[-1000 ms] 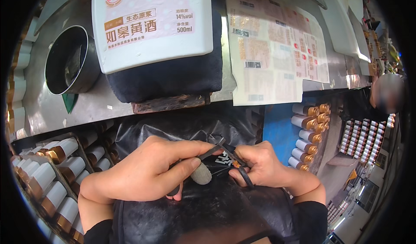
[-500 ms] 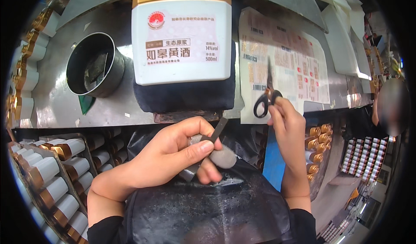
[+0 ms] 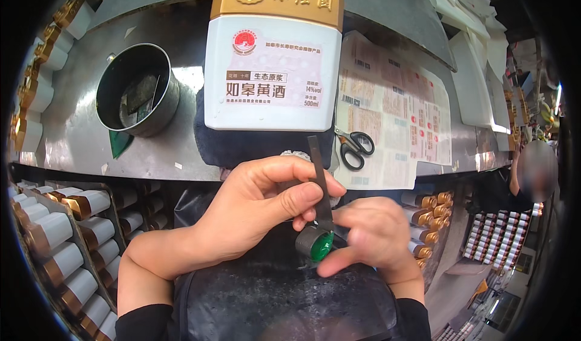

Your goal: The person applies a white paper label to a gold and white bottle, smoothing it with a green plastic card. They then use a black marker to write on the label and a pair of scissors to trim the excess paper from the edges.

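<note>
My left hand (image 3: 272, 198) pinches a narrow, flat, dark strip (image 3: 319, 170) between thumb and fingers. At the strip's lower end is a short, ribbed, dark grey cylinder (image 3: 307, 244) with a shiny green face. Beside it, my right hand (image 3: 374, 232) is partly blurred, its thumb and forefinger apart around the green side; whether it touches is unclear. Black-handled scissors (image 3: 356, 150) lie on the printed label sheet (image 3: 393, 111). Ahead stands a white bottle (image 3: 272, 80) with a gold top and printed label, resting on a dark cloth pad (image 3: 212, 144).
A dark metal pot (image 3: 138, 92) stands left on the metal table (image 3: 181, 159). Racks of white-and-gold bottles (image 3: 63, 253) fill the lower left, with more bottles (image 3: 426, 226) at right. White sheets (image 3: 475, 68) hang over the far right edge. A co-worker (image 3: 520, 171) is farther right.
My right hand has put the scissors down on the label sheet and come over beside my left hand. The green face of the cylinder has come into sight. The view has shifted slightly.
</note>
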A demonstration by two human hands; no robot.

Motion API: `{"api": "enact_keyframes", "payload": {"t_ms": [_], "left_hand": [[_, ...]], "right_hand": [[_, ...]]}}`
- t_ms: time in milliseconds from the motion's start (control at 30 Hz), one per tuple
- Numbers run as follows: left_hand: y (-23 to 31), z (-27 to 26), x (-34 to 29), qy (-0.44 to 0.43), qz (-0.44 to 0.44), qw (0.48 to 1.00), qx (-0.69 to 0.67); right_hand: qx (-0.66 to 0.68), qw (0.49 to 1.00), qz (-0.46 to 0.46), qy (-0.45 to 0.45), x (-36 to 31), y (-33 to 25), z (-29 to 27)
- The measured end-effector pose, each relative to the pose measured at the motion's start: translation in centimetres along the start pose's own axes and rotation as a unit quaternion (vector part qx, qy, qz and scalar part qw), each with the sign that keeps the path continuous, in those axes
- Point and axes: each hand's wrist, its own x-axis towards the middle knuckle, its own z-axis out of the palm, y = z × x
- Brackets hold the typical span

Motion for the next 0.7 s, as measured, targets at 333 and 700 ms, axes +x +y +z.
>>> {"api": "enact_keyframes", "payload": {"t_ms": [333,700], "left_hand": [[1.5,0.1,-1.3,0.126,0.058,0.948,0.286],[2.0,-2.9,-1.2,0.139,0.382,0.496,0.768]], "right_hand": [[-0.065,0.998,-0.006,-0.004,1.8,-0.1,1.0],[-0.112,0.993,0.002,-0.022,1.8,1.8,2.7]]}}
